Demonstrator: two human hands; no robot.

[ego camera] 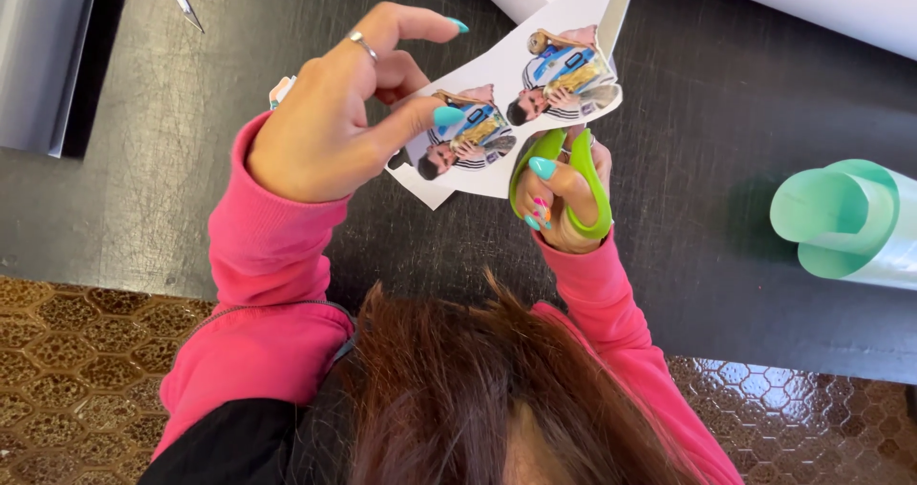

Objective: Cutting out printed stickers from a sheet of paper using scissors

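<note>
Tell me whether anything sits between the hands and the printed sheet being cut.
Nothing visible does. The left hand pinches the printed sheet directly at its edge, and the right hand works green-handled scissors right against the sheet's lower edge. The blades are hidden behind the paper.

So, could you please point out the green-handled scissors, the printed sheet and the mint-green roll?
green-handled scissors [594,181]: head view, on the right handle loop.
printed sheet [506,64]: head view, on its white margin.
mint-green roll [831,219]: head view, on its open end.
</note>
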